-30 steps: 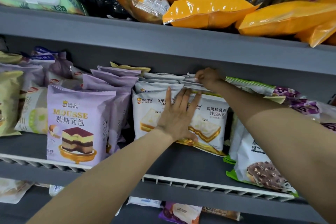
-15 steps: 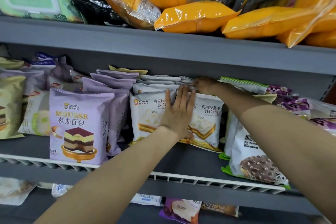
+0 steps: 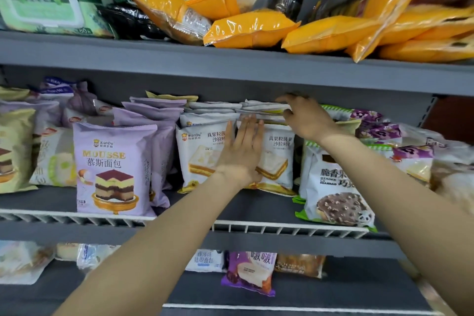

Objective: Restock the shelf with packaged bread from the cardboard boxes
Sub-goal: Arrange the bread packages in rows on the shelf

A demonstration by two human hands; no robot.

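Two rows of white sandwich bread packs (image 3: 200,156) stand on the middle grey shelf (image 3: 256,205). My left hand (image 3: 241,151) lies flat with straight fingers against the fronts of the two foremost packs. My right hand (image 3: 305,118) reaches over the right-hand row and pinches the top edges of the packs behind (image 3: 264,108) between fingers and thumb. No cardboard box is in view.
Purple mousse packs (image 3: 112,167) stand to the left and a chocolate bread pack (image 3: 333,187) to the right. A white wire rail (image 3: 282,228) runs along the shelf front. Orange packs (image 3: 251,28) lie on the upper shelf. More packs (image 3: 248,272) sit on the lower shelf.
My left hand stays pressed on the front packs. My right hand has drawn back slightly to the right along the pack tops.
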